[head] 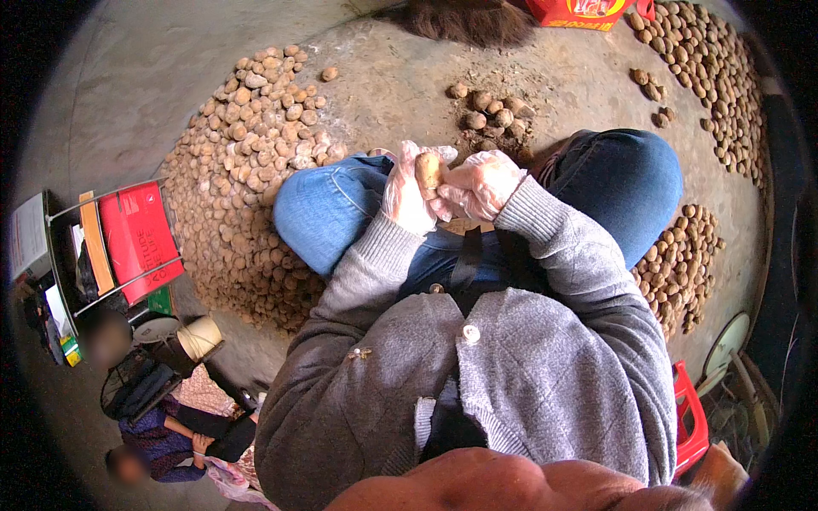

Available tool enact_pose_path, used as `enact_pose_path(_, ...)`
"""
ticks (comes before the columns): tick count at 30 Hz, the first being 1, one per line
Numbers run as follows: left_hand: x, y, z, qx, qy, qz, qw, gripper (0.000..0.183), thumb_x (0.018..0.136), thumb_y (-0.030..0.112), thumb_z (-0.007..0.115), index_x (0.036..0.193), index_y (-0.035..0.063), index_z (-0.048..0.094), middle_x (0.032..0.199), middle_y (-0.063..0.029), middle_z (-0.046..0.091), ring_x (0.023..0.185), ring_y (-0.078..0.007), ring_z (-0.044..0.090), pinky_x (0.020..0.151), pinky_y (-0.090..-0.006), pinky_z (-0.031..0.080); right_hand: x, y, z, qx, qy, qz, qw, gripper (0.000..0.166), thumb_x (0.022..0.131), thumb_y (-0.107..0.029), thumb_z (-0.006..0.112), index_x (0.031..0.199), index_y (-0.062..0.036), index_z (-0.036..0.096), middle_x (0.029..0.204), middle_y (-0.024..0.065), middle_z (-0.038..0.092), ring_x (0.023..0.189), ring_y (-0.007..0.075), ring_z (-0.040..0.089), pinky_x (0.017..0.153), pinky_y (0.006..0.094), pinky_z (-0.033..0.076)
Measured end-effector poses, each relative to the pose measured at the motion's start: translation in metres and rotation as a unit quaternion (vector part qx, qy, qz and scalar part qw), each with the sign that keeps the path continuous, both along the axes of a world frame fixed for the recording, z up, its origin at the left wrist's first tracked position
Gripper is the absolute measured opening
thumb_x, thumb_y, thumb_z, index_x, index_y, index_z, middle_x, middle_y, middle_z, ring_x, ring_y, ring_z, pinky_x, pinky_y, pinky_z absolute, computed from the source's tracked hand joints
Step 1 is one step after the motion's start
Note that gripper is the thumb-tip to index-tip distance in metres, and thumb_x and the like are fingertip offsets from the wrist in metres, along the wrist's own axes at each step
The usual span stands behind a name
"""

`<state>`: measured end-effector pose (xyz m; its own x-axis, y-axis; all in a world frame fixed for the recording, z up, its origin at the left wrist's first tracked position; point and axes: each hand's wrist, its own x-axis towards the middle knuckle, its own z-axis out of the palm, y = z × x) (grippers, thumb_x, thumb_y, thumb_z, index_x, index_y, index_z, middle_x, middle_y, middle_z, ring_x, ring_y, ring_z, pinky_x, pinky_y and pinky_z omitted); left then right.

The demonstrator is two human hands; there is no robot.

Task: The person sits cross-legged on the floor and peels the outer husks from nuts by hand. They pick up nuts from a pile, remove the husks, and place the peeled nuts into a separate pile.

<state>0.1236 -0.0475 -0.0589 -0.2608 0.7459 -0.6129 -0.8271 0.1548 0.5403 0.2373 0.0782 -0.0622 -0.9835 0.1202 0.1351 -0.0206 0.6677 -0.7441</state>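
A pale brown, oblong potato-like tuber (pixel 428 174) stands upright in my left hand (pixel 408 185), which wears a thin clear plastic glove. My right hand (pixel 484 184), gloved the same way, has its fingers curled close against the tuber's lower right side. Whether a small tool sits inside those fingers is hidden. Both hands are above my lap, between my jeans-covered knees. On the floor just beyond them lies a small group of darker round tubers (pixel 503 118) among crumbs of soil and scrapings.
A large heap of pale tubers (pixel 243 166) spreads on the left. More tubers lie in a pile (pixel 716 70) at the far right and another pile (pixel 680 262) beside my right knee. A red plastic stool (pixel 690 415) is behind me. A person (pixel 160 434) sits at lower left.
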Motion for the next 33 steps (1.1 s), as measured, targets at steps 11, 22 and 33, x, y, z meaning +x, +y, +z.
enact_pose_path(11, -0.005, -0.005, -0.011, -0.008, -0.076, -0.019, 0.997, 0.044, 0.089, 0.056, 0.04, 0.091, 0.0132, 0.053, 0.064, -0.0059, 0.056, 0.038, -0.0174, 0.045, 0.034, -0.0297, 0.04, -0.003, 0.005, -0.009, 0.027, 0.093, -0.079, 0.992, 0.022, 0.083, -0.021, 0.053, 0.066, -0.0087, 0.059, 0.059, 0.0138, 0.056, 0.057, 0.0353, 0.057, 0.051, 0.042, 0.046)
enact_pose_path(22, -0.01, -0.008, -0.03, 0.037, -0.055, -0.061, 0.996, 0.047, 0.086, 0.055, 0.044, 0.094, 0.0094, 0.05, 0.056, -0.0038, 0.049, 0.041, -0.0179, 0.047, 0.036, -0.0292, 0.041, 0.003, 0.007, 0.008, -0.027, 0.034, 0.002, 0.999, 0.015, 0.079, -0.018, 0.061, 0.091, -0.0084, 0.065, 0.067, 0.0141, 0.06, 0.063, 0.0324, 0.06, 0.058, 0.0404, 0.048)
enact_pose_path(33, -0.013, -0.014, -0.032, 0.16, -0.231, -0.066, 0.958, 0.038, 0.092, 0.041, 0.041, 0.099, 0.0042, 0.049, 0.076, -0.0075, 0.057, 0.052, -0.0199, 0.053, 0.043, -0.0257, 0.045, 0.001, 0.002, 0.003, -0.012, 0.035, -0.068, 0.997, 0.018, 0.079, -0.024, 0.06, 0.09, -0.0103, 0.066, 0.056, 0.0114, 0.055, 0.057, 0.0307, 0.059, 0.053, 0.0403, 0.047)
